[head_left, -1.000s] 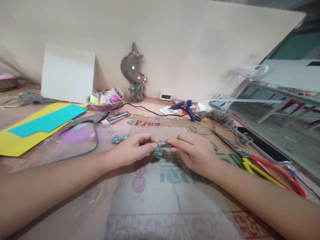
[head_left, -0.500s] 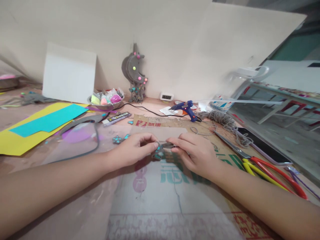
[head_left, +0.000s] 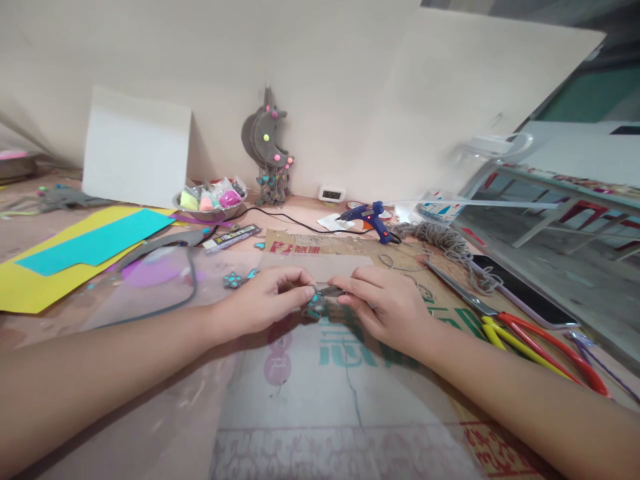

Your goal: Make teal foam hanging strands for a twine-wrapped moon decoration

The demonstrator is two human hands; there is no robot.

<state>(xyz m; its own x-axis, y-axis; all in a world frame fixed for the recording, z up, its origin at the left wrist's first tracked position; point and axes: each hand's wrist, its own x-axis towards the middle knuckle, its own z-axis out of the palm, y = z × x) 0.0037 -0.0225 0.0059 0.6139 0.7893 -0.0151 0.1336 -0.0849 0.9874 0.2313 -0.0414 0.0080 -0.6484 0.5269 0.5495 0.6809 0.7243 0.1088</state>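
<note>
- Background: a pale wall (head_left: 350,87) rises behind the worktop (head_left: 300,208); a crescent-shaped ornament (head_left: 263,141) stands against it at upper center.
- Work surface: a translucent sheet (head_left: 300,410) covers part of the printed cardboard (head_left: 355,247) beneath the hands.
- Workpiece: a small piece (head_left: 314,305), grey with turquoise inlays, is located at the center of the frame, partly hidden by fingers.
- Orientation: the visible portion extends downward below the left fingertips. A slender grey part (head_left: 331,291) runs nearly level from it toward the right of the frame; whether the two are joined cannot be told.
- Left hand (head_left: 273,300): thumb and forefinger pinched together on the small piece.
- Right hand (head_left: 385,300): fingers closed, gripping the right end of the slender grey part.
- Adjacent item: a similar grey-and-turquoise ornament (head_left: 233,280) lies just beyond the left hand.
- Markings: the cardboard bears red and green characters, the large green ones seen through the sheet. Print on the narrow packet (head_left: 231,238) at center left is too small to read.
</note>
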